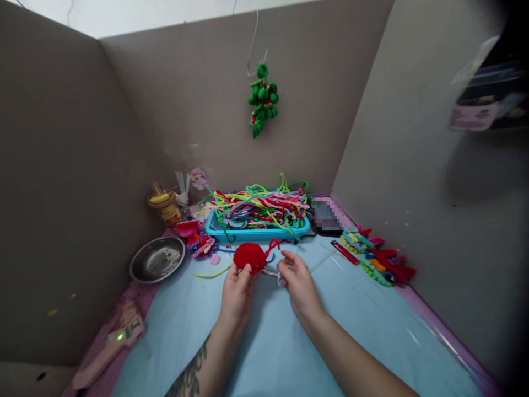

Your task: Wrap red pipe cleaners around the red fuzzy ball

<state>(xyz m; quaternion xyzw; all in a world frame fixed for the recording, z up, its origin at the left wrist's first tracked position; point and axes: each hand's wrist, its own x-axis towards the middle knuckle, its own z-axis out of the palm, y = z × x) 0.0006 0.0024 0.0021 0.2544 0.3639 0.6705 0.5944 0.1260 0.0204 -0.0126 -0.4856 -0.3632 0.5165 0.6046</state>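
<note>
My left hand (237, 292) is closed on a round, fuzzy red yarn piece (248, 257), its thumb pressed on the near edge. Loose red yarn ends (273, 246) stick out from its right side. Just to the right, my right hand (296, 278) has its fingers curled at the handle of small silver scissors (271, 273). The blades point left toward the red piece, and part of the handle is hidden by the fingers. Behind the hands, a pale yellow-green strip (212, 274) and short blue bits lie on the light blue table cover (330, 336).
A blue tray (258, 235) heaped with colourful fuzzy stems stands at the back. Left are a metal bowl (144, 263) with small white pieces, a cup (165, 207) and a pink glue gun (109, 350). Right are a red cutter (346, 253), a phone (326, 218) and fuzzy ornaments (374, 256).
</note>
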